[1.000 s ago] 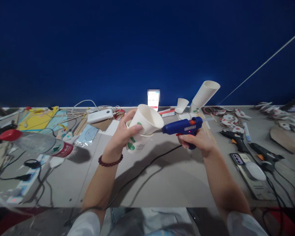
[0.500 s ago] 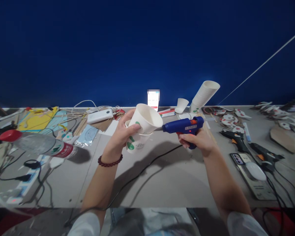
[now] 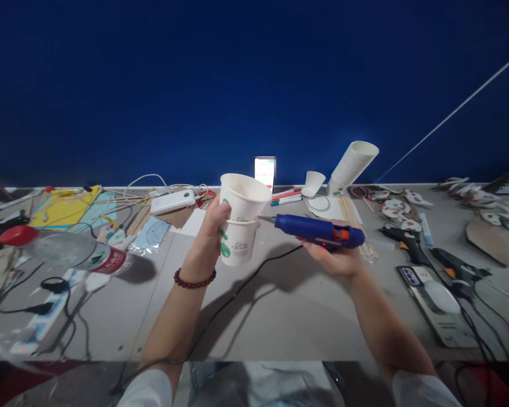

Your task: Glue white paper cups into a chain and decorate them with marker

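Observation:
Two white paper cups with green leaf prints are held up near the middle. The upper cup (image 3: 246,198) sits on top of the lower cup (image 3: 238,244), its mouth facing up and slightly tilted. My left hand (image 3: 214,226) is wrapped round their left side. In my right hand (image 3: 333,257) is a blue glue gun (image 3: 314,229), pointing left. Its metal nozzle is at the right side of the cups, close to where they meet; whether it touches them I cannot tell. A black cable runs below it.
A leaning stack of paper cups (image 3: 353,168), a single cup (image 3: 313,183) and markers (image 3: 286,198) stand or lie behind. On the left are a water bottle (image 3: 68,249) and power strip (image 3: 53,316). Black glue guns (image 3: 460,268) and a phone (image 3: 441,316) lie right.
The upper cup has swung from leaning right to nearly upright over the lower one. The glue gun has turned more level, its nozzle now beside the joint between the cups.

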{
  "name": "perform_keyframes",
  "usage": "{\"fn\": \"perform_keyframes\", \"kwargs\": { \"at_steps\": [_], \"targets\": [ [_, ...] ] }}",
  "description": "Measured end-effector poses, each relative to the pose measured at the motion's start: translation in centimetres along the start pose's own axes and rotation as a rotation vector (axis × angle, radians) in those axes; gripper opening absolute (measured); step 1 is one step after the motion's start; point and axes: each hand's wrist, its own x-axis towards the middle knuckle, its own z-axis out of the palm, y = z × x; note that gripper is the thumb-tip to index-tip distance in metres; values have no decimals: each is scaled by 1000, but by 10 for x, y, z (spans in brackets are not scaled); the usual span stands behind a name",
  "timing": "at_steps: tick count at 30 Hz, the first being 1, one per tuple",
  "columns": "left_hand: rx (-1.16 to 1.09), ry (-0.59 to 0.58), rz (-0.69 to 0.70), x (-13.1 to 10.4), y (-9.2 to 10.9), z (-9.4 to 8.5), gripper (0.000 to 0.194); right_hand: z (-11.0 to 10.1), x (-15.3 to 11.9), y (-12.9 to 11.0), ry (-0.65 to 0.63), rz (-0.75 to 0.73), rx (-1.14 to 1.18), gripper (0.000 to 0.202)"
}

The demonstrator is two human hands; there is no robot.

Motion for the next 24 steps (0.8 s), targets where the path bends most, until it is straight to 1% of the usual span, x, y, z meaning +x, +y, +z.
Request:
{"fn": "perform_keyframes", "kwargs": {
  "at_steps": [2,3,5,7,11,13,14,15,17,18,20,22,24],
  "targets": [
    [-46,30,-11,-3,3,5,71,1,3,-6,76,-322,-231,16],
    [-61,40,-12,-3,4,6,71,2,4,-8,92,-434,-290,14],
    [-75,52,-12,-4,4,7,69,4,5,-12,113,-565,-340,7],
    [-77,61,-18,-3,5,6,67,5,5,-13,116,-611,-372,3],
    [-72,69,-42,-3,5,2,67,4,2,-6,138,-676,-517,15],
    [-67,74,-47,-4,6,1,67,5,0,-2,169,-687,-567,15],
    [-65,79,-48,-4,6,1,67,6,-1,0,194,-664,-558,14],
    [-64,87,-47,-4,6,1,67,7,-2,2,229,-606,-509,11],
    [-59,110,-40,-4,8,2,65,11,-2,5,313,-436,-354,8],
    [-54,121,-31,-4,8,2,64,13,-1,6,343,-338,-262,12],
    [-28,131,-3,-2,9,-1,61,15,2,9,360,-148,-34,25],
    [18,120,30,1,10,-6,60,16,5,12,357,62,261,35],
    [80,105,65,3,10,-15,60,16,5,18,340,314,544,42]
  ]
}}
